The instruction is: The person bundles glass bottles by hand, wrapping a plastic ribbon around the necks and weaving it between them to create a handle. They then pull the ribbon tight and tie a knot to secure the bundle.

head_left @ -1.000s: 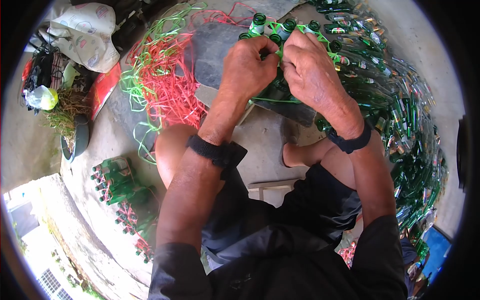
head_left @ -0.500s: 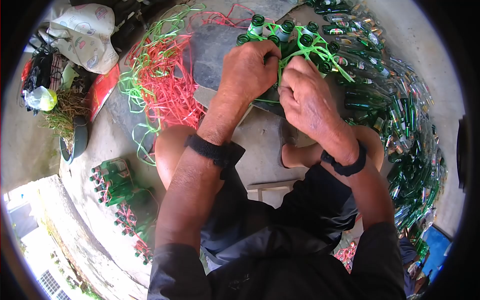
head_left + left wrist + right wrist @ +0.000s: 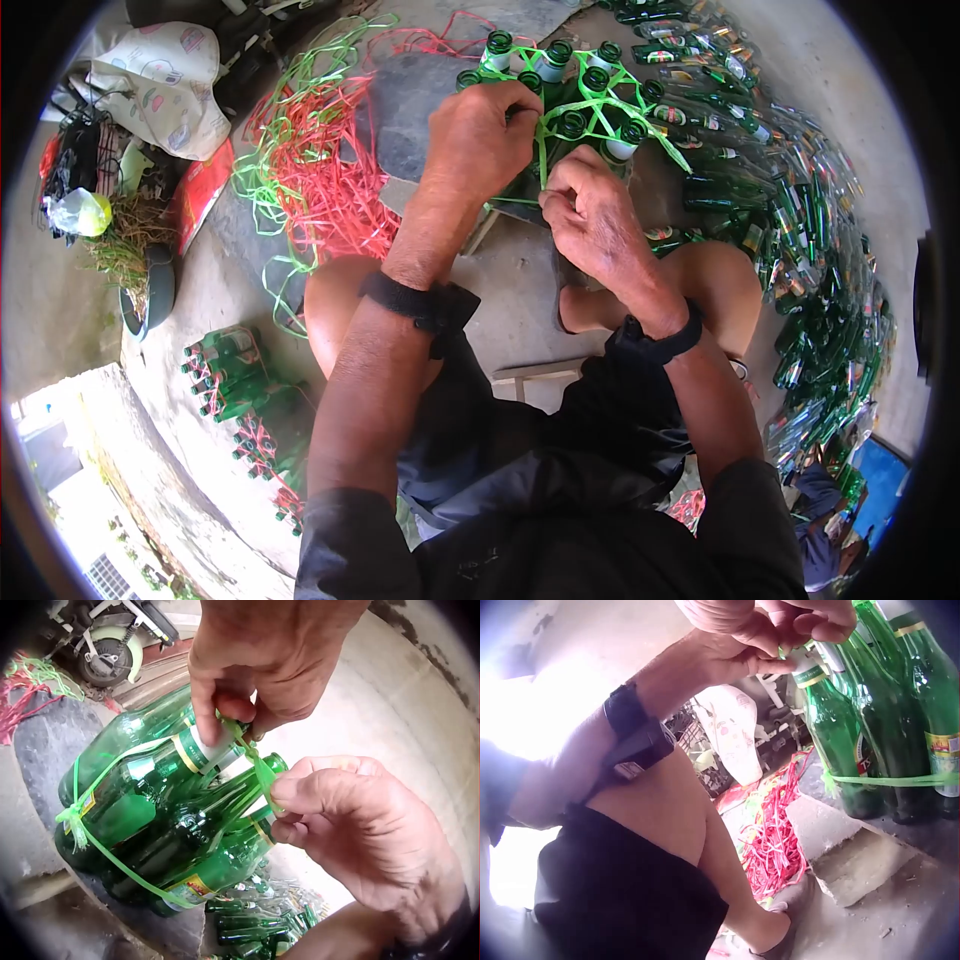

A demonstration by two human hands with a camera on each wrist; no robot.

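A bundle of green glass bottles stands on a dark slab. Green plastic strap weaves between the necks, and another length with a knot circles the bodies. At the bundle's near left corner, my left hand pinches the strap beside a bottle neck, thumb and forefinger together. My right hand, lower and to the right, pinches the same green strap between thumb and fingertips. A short twisted stretch runs between both hands in the left wrist view.
Tangled red and green strap lies left of the slab. Loose bottles are heaped along the right. Tied bottle bundles lie at lower left, below a plant pot. A scooter wheel shows behind the bundle.
My right hand has come down from over the bottle necks towards my body, uncovering the strap woven across them. The left hand stays at the near left corner, shifting only slightly.
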